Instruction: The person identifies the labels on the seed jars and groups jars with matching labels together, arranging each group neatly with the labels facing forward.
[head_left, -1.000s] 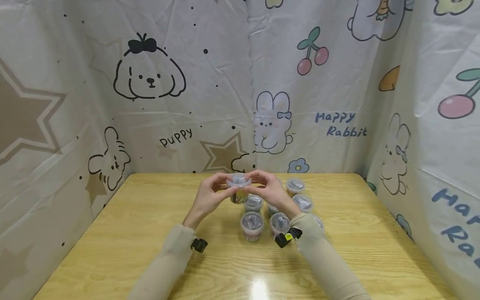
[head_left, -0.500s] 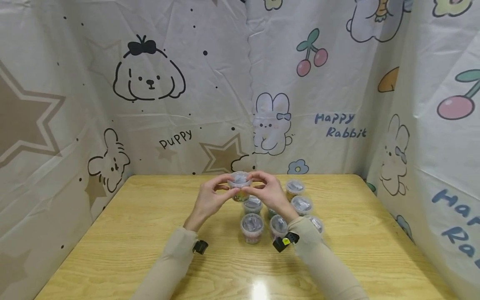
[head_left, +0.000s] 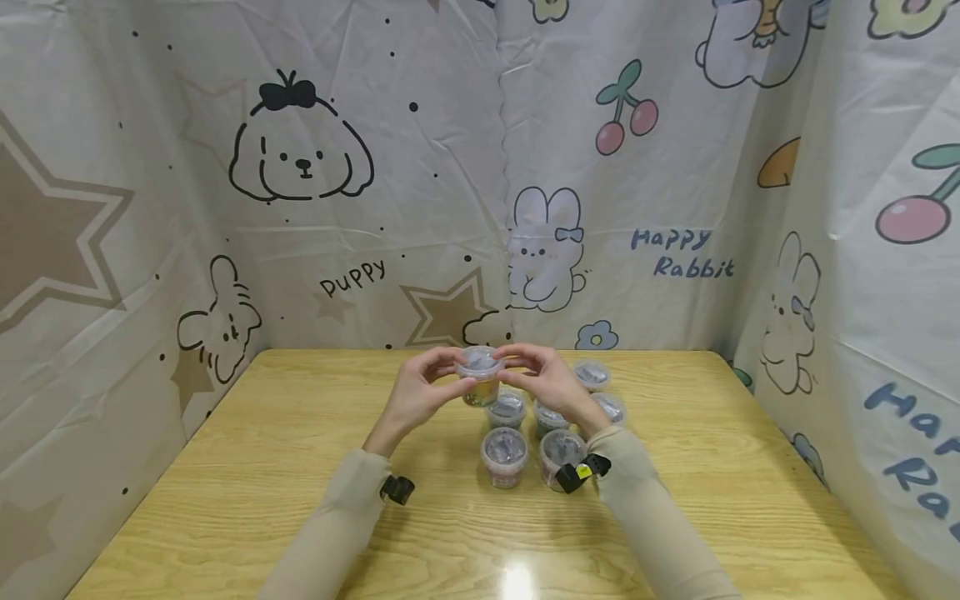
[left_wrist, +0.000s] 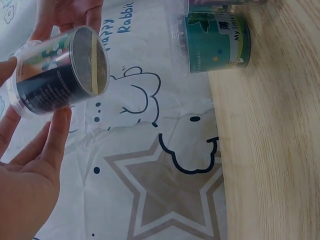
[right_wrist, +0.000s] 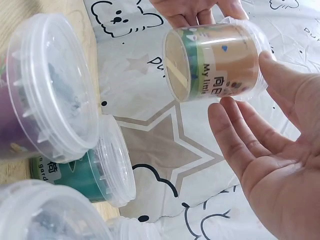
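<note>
Above the far part of the table, both hands hold a clear plastic tub (head_left: 480, 385) with a lid and a printed orange and green label. My left hand (head_left: 422, 387) grips it from the left, fingers and thumb at the lid and side. From the other side my right hand (head_left: 546, 382) pinches the tub near its rim. In the right wrist view the tub (right_wrist: 220, 62) is tilted, and the thumb of my right hand (right_wrist: 280, 135) lies at the lid. The left wrist view shows the tub's dark label side and base (left_wrist: 90, 62).
Several similar lidded tubs stand on the wooden table (head_left: 300, 467) below and right of my hands, among them a front tub (head_left: 505, 457) and a back tub (head_left: 592, 375). My right forearm partly covers some. A printed cloth (head_left: 435, 167) surrounds the table's back and sides.
The tub stays in both hands at about the same place, and its visible label side has changed from dark to orange and green. My right hand and wrist have shifted slightly right since half a second ago.
</note>
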